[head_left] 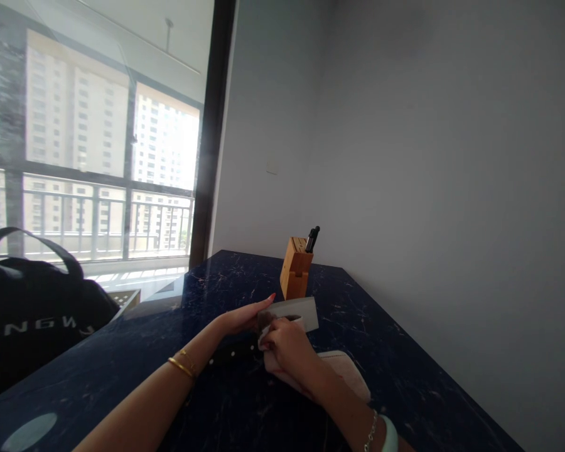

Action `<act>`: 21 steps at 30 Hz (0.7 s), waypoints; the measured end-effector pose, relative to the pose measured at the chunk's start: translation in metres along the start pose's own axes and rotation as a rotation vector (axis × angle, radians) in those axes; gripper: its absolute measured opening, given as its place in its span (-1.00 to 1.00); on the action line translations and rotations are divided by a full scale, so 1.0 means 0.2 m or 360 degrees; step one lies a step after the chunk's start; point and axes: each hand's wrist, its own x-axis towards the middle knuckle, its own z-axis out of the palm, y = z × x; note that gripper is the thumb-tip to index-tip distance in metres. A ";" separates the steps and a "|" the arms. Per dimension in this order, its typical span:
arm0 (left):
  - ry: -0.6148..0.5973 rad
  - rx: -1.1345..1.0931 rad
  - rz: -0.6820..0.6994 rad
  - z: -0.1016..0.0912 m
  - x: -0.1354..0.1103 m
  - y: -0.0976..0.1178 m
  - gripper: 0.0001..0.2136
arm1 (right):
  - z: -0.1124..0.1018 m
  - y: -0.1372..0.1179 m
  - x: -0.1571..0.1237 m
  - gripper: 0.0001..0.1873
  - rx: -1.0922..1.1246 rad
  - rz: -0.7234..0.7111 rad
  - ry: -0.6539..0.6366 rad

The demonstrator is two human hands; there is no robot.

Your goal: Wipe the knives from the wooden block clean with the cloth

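Observation:
My left hand [245, 317] lies along the back edge of a broad cleaver blade [297, 312], fingers stretched out against it. The cleaver's dark handle [233, 355] points toward me on the dark blue marble counter [136, 358]. With fingers closed, my right hand [287, 348] presses a pale cloth [346, 370] to the near side of the blade. The cloth trails out to the right on the counter. Behind the blade stands a wooden knife block [294, 267] with one black-handled knife [312, 238] in it.
A black bag [37, 314] with white lettering and a loop handle sits at the counter's left end. A grey wall runs close along the right side. A large window with a balcony railing fills the left.

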 end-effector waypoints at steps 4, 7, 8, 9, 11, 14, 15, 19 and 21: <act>-0.0007 -0.0113 -0.0011 0.03 -0.01 0.02 -0.43 | -0.03 -0.01 0.00 -0.76 0.0035 0.0053 0.0116; 0.0021 -0.0110 -0.0021 0.02 0.00 0.01 -0.43 | -0.01 0.00 0.00 -0.77 0.0049 0.0029 0.0031; 0.0040 -0.0109 -0.0021 0.02 0.00 0.01 -0.44 | 0.00 0.00 0.00 -0.78 0.0040 0.0014 0.0000; 0.0059 -0.0104 -0.0021 0.01 0.00 0.00 -0.45 | 0.01 0.00 0.00 -0.79 0.0026 0.0001 -0.0023; 0.0082 -0.0094 -0.0023 0.01 0.00 0.00 -0.45 | 0.01 0.00 0.00 -0.81 -0.0007 -0.0013 -0.0031; 0.0059 -0.0097 -0.0032 0.01 -0.01 0.01 -0.44 | 0.00 -0.01 0.00 -0.79 -0.0042 0.0031 0.0025; 0.0043 -0.0102 -0.0030 0.02 -0.01 0.01 -0.44 | -0.01 -0.01 0.00 -0.79 -0.0045 0.0050 0.0050; 0.0049 -0.0071 -0.0030 0.02 -0.01 0.02 -0.42 | 0.01 0.00 0.00 -0.79 -0.0019 0.0014 0.0018; 0.0062 0.0005 -0.0017 0.01 -0.01 0.01 -0.42 | 0.02 0.01 0.00 -0.81 -0.0023 -0.0038 -0.0039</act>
